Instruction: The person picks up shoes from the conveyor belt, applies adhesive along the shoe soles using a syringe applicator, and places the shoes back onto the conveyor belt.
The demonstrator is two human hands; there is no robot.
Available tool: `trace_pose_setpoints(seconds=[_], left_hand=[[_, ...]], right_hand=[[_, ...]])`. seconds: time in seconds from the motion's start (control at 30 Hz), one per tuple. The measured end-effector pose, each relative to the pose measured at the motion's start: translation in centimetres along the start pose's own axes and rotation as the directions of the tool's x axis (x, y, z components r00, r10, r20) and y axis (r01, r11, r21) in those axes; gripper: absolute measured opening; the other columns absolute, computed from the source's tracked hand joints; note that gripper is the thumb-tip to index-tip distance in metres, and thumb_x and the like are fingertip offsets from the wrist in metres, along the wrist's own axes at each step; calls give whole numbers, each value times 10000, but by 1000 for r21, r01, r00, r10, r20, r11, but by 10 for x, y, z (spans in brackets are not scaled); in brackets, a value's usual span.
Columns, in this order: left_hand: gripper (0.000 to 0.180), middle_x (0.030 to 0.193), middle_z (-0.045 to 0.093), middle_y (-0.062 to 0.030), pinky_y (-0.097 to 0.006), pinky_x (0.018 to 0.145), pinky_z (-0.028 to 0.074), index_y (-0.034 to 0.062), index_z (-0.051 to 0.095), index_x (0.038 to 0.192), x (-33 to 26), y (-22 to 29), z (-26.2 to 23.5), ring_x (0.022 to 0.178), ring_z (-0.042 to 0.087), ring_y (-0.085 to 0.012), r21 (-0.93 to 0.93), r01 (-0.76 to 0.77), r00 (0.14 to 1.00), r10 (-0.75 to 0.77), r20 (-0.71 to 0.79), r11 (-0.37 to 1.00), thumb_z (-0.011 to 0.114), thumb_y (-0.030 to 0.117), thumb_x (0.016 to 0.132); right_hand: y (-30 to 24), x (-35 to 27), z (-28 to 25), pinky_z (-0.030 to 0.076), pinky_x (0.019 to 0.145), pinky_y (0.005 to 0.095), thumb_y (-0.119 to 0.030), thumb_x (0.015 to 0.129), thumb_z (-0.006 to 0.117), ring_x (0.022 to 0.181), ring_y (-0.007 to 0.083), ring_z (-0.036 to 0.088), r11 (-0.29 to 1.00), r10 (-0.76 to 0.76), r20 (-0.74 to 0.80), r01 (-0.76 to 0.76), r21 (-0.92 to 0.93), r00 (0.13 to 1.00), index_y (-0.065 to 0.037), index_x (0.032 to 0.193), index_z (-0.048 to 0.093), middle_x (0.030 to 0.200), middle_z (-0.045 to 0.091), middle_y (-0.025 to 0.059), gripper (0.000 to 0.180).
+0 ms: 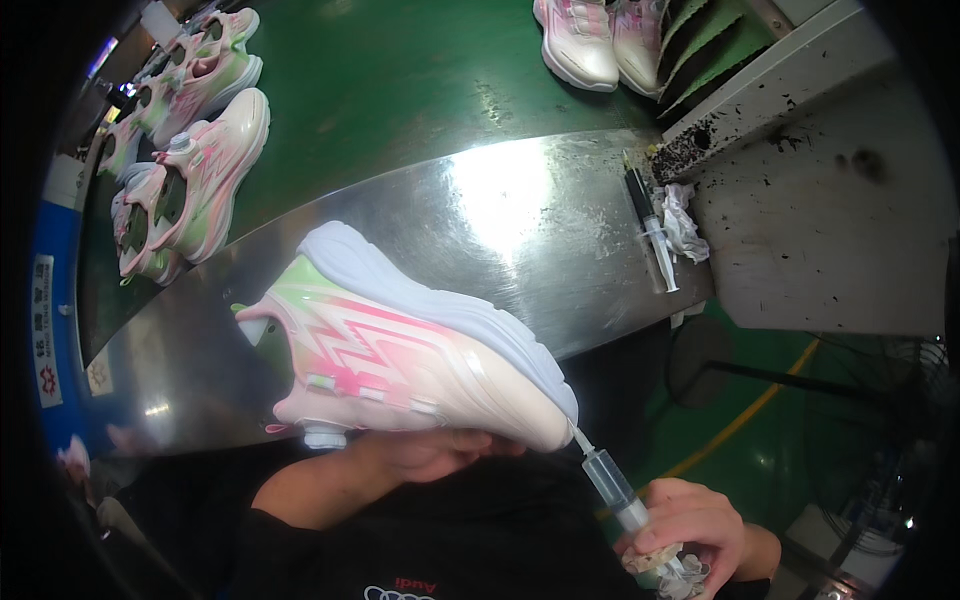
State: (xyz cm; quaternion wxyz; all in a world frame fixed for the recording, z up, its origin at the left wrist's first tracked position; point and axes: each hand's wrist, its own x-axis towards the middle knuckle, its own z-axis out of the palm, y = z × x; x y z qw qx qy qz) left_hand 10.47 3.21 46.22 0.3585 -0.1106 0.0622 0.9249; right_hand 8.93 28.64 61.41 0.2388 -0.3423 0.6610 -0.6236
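A pink, white and pale green sneaker (pixel 400 365) lies on its side in the air, its white sole turned up and away from me. My left hand (pixel 435 455) is closed under the shoe's upper, with part of the fingers hidden behind it. A clear syringe (pixel 608 482) is gripped in my right hand (pixel 695 525), which has whitish wrapping around some fingers. The syringe's tip touches or nearly touches the toe, at the seam between sole and upper. A round dial (pixel 325 436) sits on the shoe's tongue side.
A metal ledge (pixel 400 220) borders the green work surface (pixel 370 80). On the ledge's right lie a dark-filled syringe (pixel 648 222) and crumpled white tissue (pixel 684 222). Several similar sneakers (pixel 215 170) stand at far left, and a pair (pixel 580 45) at the back beside a stained metal panel (pixel 820 190).
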Motion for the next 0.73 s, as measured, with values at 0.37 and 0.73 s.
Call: trace_pose_setpoints(seconds=[0.37, 0.73], left_hand=[[441, 1189, 560, -93, -394, 969, 438, 85, 503, 1221, 19, -1, 5, 1141, 519, -236, -1, -40, 998, 40, 39, 999, 622, -18, 810], [282, 1085, 618, -61, -338, 866, 509, 91, 582, 1118, 23, 0, 8, 1022, 589, -189, -52, -55, 992, 61, 113, 997, 630, 53, 843]], right_hand=[[4, 6, 14, 351, 554, 310, -447, 601, 807, 634, 210, 592, 946, -96, -24, 84, -313, 995, 3, 1006, 605, 840, 659, 75, 638], [25, -9, 33, 420, 575, 288, -362, 726, 750, 684, 189, 480, 672, -27, 74, 72, -737, 997, -100, 1190, 555, 910, 597, 53, 568]])
